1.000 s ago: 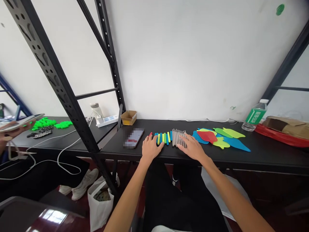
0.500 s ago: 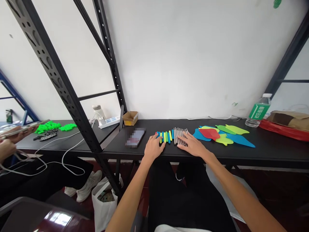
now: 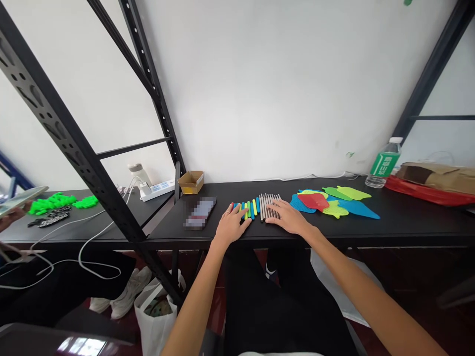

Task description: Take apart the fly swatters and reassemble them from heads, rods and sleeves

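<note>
Your black desk (image 3: 408,217) carried the overlapping coloured sheets (image 3: 315,201) right of its middle, between its back and front edges. Nearer the front edge, your right hand (image 3: 289,217) lay with its fingers spread apart over the grey rods (image 3: 261,208), which pointed toward the back edge. Your left hand (image 3: 229,226), its fingers also apart, touched the left end of the coloured sticks (image 3: 250,210), lined up just left of the rods.

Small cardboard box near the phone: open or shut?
Open: the small cardboard box has an uncovered top, and its inner walls show.
</note>
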The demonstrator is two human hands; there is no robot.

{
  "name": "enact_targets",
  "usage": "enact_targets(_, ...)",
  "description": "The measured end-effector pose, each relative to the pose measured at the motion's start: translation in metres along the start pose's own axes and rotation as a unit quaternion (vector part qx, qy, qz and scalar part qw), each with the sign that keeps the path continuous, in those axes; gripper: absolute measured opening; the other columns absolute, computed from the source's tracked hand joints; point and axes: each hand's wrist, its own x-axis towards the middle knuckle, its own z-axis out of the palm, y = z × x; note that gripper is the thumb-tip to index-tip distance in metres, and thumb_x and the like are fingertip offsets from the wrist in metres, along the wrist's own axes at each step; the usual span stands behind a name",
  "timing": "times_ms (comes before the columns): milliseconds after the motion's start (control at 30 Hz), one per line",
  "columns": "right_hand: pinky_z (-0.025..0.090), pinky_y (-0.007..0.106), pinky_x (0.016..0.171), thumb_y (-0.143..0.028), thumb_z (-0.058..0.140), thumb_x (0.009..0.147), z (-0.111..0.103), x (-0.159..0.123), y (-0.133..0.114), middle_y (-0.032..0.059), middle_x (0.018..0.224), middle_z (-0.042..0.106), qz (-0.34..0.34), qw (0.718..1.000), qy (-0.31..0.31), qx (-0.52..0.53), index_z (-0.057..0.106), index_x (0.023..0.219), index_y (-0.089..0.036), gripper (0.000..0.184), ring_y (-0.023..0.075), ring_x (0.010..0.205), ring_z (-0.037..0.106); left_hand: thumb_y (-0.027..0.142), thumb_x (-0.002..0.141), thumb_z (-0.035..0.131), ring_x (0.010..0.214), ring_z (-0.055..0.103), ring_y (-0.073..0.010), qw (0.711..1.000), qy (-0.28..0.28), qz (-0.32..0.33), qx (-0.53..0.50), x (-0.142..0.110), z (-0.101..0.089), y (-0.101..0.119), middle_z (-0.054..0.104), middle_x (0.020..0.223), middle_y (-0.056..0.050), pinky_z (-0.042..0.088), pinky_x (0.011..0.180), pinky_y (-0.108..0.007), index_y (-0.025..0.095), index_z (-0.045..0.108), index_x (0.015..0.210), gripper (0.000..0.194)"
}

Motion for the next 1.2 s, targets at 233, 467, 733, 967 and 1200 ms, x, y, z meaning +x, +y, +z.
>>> enact_targets(233, 0.032, 0.05, 0.114, -0.067, 0.048, 0.091, -0.005, 0.005, -0.003, 0.0077, 0.151, 0.048, -0.061, 0.998, 0.006, -0.015, 0.057, 0.14, -0.031, 0.062, 0.0325, 0.141, 0.039, 0.054, 0.1, 0.036, 0.148, 0.024, -0.0359, 1.0, -0.015, 0.023, -0.001, 0.0, -0.001, 0.0, 0.037, 0.158, 0.0, 0.033, 0.113, -0.053, 0.04, 0.048, 0.144, 0.048)
enact_targets(467, 0.037, 0.045, 0.112, -0.055, 0.049, 0.096, -0.004, 0.004, -0.002, 0.0059, 0.143, 0.056, -0.079, 0.997, 0.02, -0.009, 0.064, 0.133, -0.031, 0.047, 0.0279, 0.132, 0.051, 0.049, 0.101, 0.036, 0.145, 0.034, -0.0303, 0.999, 0.007, 0.033, -0.009, 0.0, -0.001, -0.001, 0.048, 0.151, -0.002, 0.035, 0.113, -0.046, 0.036, 0.057, 0.138, 0.045)
enact_targets(733, 0.042, 0.044, 0.108, -0.055, 0.052, 0.094, -0.003, 0.002, -0.002, 0.0068, 0.139, 0.059, -0.098, 0.994, 0.041, -0.008, 0.066, 0.13, -0.029, 0.046, 0.0283, 0.128, 0.054, 0.047, 0.098, 0.048, 0.136, 0.045, -0.0289, 0.999, 0.018, 0.019, -0.028, 0.011, 0.0, -0.006, 0.056, 0.144, -0.003, 0.039, 0.109, -0.043, 0.035, 0.066, 0.128, 0.037)
enact_targets(967, 0.036, 0.05, 0.112, -0.059, 0.055, 0.092, -0.003, 0.01, -0.008, 0.0091, 0.145, 0.055, -0.129, 0.99, 0.05, -0.007, 0.06, 0.138, -0.026, 0.057, 0.0322, 0.135, 0.047, 0.047, 0.098, 0.046, 0.142, 0.038, -0.0321, 0.999, -0.006, 0.034, -0.027, 0.016, 0.002, -0.011, 0.049, 0.15, -0.007, 0.038, 0.11, -0.045, 0.033, 0.06, 0.135, 0.042)
enact_targets(1200, 0.038, 0.053, 0.109, -0.047, 0.058, 0.093, 0.005, 0.018, -0.019, 0.0037, 0.135, 0.063, -0.151, 0.987, 0.049, -0.01, 0.065, 0.131, -0.029, 0.043, 0.0341, 0.132, 0.05, 0.047, 0.098, 0.047, 0.142, 0.038, -0.0334, 0.999, 0.002, 0.02, -0.028, 0.014, 0.003, -0.008, 0.05, 0.148, -0.01, 0.038, 0.11, -0.046, 0.031, 0.061, 0.134, 0.042)
